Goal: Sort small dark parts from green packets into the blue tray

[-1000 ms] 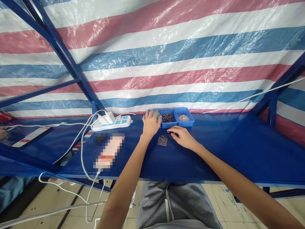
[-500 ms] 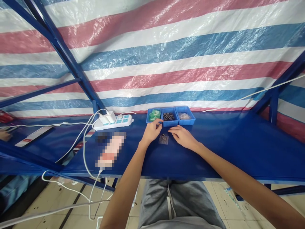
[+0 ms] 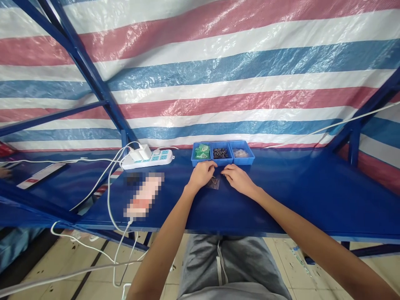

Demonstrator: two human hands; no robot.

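My left hand (image 3: 202, 174) is closed, thumb and fingertips together, just in front of the blue bins. Whatever it pinches is too small to make out. Below its fingertips a small clear plastic bag (image 3: 213, 183) lies on the table with a little dark piece in or on it. To the right, my right hand (image 3: 240, 179) has its fingers curled and pressed together near the bag; what they hold, if anything, is hidden. Behind the hands stand three joined bins: green packets (image 3: 202, 152) on the left, small dark parts (image 3: 220, 153) in the middle, clear plastic bags (image 3: 240, 153) on the right.
A white power strip (image 3: 148, 159) with plugged-in chargers and looping cables sits left on the blue table (image 3: 300, 196). In front of it lies a blurred-out phone-like object (image 3: 144, 196) with a cable. Another phone (image 3: 40, 176) lies far left. Blue frame posts (image 3: 93, 79) and striped sheeting stand behind.
My left hand has drawn back from the bins toward the small bag, partly covering it. My right hand's fingers have curled in more. The view has shifted slightly.
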